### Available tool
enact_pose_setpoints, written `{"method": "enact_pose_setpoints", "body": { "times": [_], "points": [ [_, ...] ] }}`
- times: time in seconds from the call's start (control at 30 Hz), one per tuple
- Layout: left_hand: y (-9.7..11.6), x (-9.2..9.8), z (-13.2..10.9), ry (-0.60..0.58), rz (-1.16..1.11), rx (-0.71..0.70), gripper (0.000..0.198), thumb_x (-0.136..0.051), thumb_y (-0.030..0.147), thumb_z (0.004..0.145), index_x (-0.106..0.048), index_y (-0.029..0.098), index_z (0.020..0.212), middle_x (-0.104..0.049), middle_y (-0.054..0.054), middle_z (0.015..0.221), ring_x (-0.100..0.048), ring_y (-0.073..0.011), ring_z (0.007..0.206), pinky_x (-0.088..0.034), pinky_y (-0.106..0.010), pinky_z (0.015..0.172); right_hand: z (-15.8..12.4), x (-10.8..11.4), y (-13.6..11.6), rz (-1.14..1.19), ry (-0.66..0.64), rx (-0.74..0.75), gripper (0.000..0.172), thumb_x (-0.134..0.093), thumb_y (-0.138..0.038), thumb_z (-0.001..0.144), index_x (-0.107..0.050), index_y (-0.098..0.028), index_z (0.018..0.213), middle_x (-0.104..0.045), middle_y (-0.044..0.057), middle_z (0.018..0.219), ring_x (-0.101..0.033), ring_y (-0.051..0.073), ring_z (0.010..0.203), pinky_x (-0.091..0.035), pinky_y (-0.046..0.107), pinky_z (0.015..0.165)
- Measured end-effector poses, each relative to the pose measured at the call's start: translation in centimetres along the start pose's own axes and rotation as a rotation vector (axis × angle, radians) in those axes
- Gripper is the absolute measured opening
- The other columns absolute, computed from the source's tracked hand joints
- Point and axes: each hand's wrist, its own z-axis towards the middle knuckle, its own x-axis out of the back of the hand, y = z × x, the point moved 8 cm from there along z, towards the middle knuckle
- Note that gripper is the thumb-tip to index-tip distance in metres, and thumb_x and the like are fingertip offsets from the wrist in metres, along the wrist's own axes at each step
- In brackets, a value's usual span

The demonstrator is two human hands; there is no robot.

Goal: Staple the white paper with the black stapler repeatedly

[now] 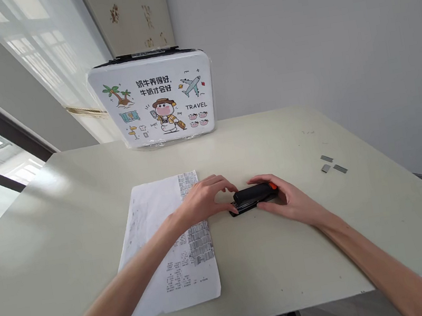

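A black stapler [252, 197] with an orange rear end lies flat on the pale table [288, 242], just right of centre. My left hand [205, 200] curls round its front end, with the thumb and fingertips on the tip. My right hand [283, 197] wraps round the rear end, fingers over the top by the orange part. Beneath my left wrist lies a printed sheet of paper [169, 250], its right edge close to the stapler.
A white box printed with a cartoon and the word TRAVEL [154, 100] stands upright at the table's far edge. Three small strips of staples [331, 164] lie on the table to the right. A wall runs behind and a window is at the left.
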Motion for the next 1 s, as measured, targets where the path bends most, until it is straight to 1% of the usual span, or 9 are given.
{"method": "enact_pose_setpoints", "body": {
  "times": [0.17, 0.37, 0.43, 0.5, 0.6, 0.7, 0.8, 0.9, 1.0],
  "points": [
    [0.2, -0.3, 0.6, 0.003, 0.032, -0.004, 0.038, -0.082, 0.051, 0.086, -0.071, 0.024, 0.111, -0.073, -0.004, 0.106, -0.068, -0.0232, 0.1, -0.048, -0.032, 0.078, -0.1, 0.1, -0.4, -0.056, 0.002, -0.005, 0.053, -0.074, -0.044, 0.09, -0.057, -0.038, 0.139, -0.061, 0.004, 0.148, -0.058, 0.029, 0.133, -0.049, 0.047, 0.111],
    [0.5, -0.6, 0.5, 0.005, 0.065, 0.016, 0.035, -0.08, 0.05, 0.088, -0.071, 0.025, 0.111, -0.074, -0.004, 0.107, -0.068, -0.0234, 0.099, -0.049, -0.032, 0.077, 0.0, 0.1, -0.5, -0.077, 0.025, 0.002, 0.053, -0.074, -0.046, 0.089, -0.058, -0.037, 0.139, -0.06, 0.005, 0.149, -0.057, 0.03, 0.134, -0.049, 0.047, 0.112],
    [0.7, -0.3, 0.1, 0.014, 0.079, 0.025, 0.035, -0.079, 0.049, 0.089, -0.07, 0.026, 0.114, -0.074, -0.004, 0.108, -0.069, -0.024, 0.101, -0.051, -0.033, 0.079, 0.0, 0.1, -0.4, -0.06, 0.031, -0.003, 0.05, -0.075, -0.047, 0.089, -0.06, -0.036, 0.135, -0.064, 0.005, 0.142, -0.061, 0.029, 0.127, -0.052, 0.045, 0.107],
    [1.0, 0.3, -1.0, 0.029, 0.095, 0.028, 0.037, -0.078, 0.05, 0.091, -0.069, 0.026, 0.118, -0.074, -0.005, 0.112, -0.069, -0.0252, 0.105, -0.053, -0.036, 0.086, 0.1, 0.1, -0.2, -0.056, 0.031, -0.017, 0.043, -0.073, -0.05, 0.089, -0.064, -0.033, 0.128, -0.071, 0.005, 0.128, -0.067, 0.027, 0.113, -0.056, 0.043, 0.099],
    [1.3, 1.8, -4.5, 0.044, 0.143, 0.039, 0.039, -0.073, 0.051, 0.095, -0.066, 0.027, 0.126, -0.072, -0.007, 0.122, -0.067, -0.0274, 0.114, -0.054, -0.042, 0.097, 0.0, 0.1, 0.1, -0.085, 0.038, -0.05, 0.038, -0.071, -0.056, 0.089, -0.067, -0.032, 0.119, -0.074, 0.003, 0.108, -0.068, 0.025, 0.096, -0.057, 0.041, 0.089],
    [1.5, 3.1, -9.8, 0.052, 0.206, 0.11, 0.038, -0.063, 0.047, 0.102, -0.062, 0.031, 0.137, -0.069, -0.007, 0.133, -0.063, -0.0276, 0.126, -0.054, -0.045, 0.105, 0.0, 0.2, 0.3, -0.099, 0.04, -0.065, 0.038, -0.071, -0.058, 0.089, -0.067, -0.032, 0.116, -0.074, 0.002, 0.105, -0.067, 0.024, 0.092, -0.056, 0.04, 0.085],
    [2.3, 3.3, -15.0, 0.02, 0.26, 0.178, 0.047, -0.059, 0.044, 0.105, -0.052, 0.039, 0.151, -0.057, -0.003, 0.155, -0.051, -0.0296, 0.145, -0.048, -0.05, 0.117, 0.0, 0.1, 0.4, -0.115, 0.028, -0.066, 0.037, -0.072, -0.058, 0.087, -0.067, -0.032, 0.113, -0.074, 0.002, 0.103, -0.066, 0.024, 0.089, -0.056, 0.038, 0.081],
    [4.1, 2.2, -18.4, -0.049, 0.309, 0.188, 0.067, -0.059, 0.043, 0.104, -0.031, 0.046, 0.164, -0.038, 0.003, 0.168, -0.036, -0.0341, 0.156, -0.041, -0.056, 0.123, 0.0, -0.1, 0.4, -0.129, 0.024, -0.062, 0.036, -0.073, -0.058, 0.086, -0.067, -0.031, 0.11, -0.073, 0.001, 0.099, -0.065, 0.023, 0.086, -0.055, 0.037, 0.077],
    [6.1, 0.7, -20.2, -0.108, 0.344, 0.188, 0.078, -0.061, 0.043, 0.102, -0.019, 0.047, 0.167, -0.03, 0.005, 0.17, -0.03, -0.0366, 0.157, -0.041, -0.058, 0.122, -0.1, -0.2, 0.2, -0.138, 0.024, -0.064, 0.037, -0.073, -0.059, 0.085, -0.067, -0.031, 0.109, -0.073, 0.001, 0.099, -0.064, 0.023, 0.083, -0.055, 0.036, 0.075]
  ]
}}
